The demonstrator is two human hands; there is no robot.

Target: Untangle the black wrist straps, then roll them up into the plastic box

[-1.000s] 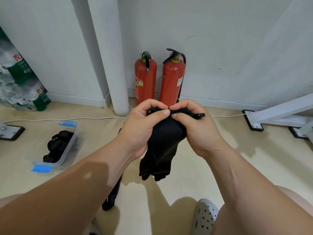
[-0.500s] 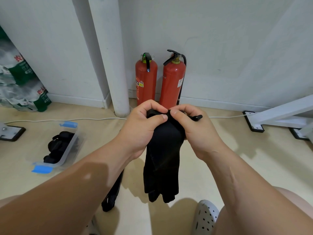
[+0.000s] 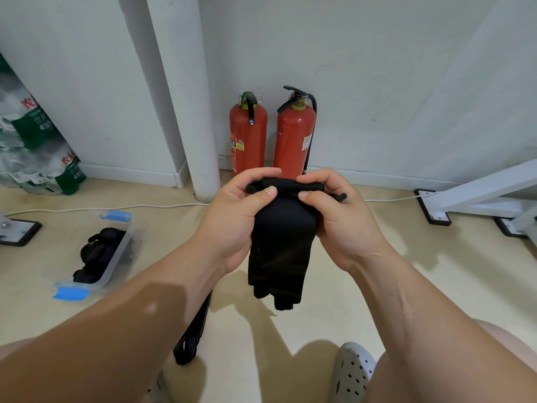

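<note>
A black wrist strap (image 3: 280,245) hangs upright in the air, pinched at its top between the left hand (image 3: 235,225) and the right hand (image 3: 340,225). Its top edge is rolled into a tight tube and the rest hangs down flat and wide. A second strap (image 3: 191,335), black and ribbed, lies stretched out on the floor (image 3: 363,286), partly hidden by the left forearm. To the left stands the clear plastic box (image 3: 116,266) with blue latches (image 3: 71,292), open, holding rolled black straps (image 3: 100,254).

Both hands, left (image 3: 232,216) and right (image 3: 340,219), pinch the rolled top of a hanging black wrist strap (image 3: 280,245) above the floor (image 3: 363,286).
</note>
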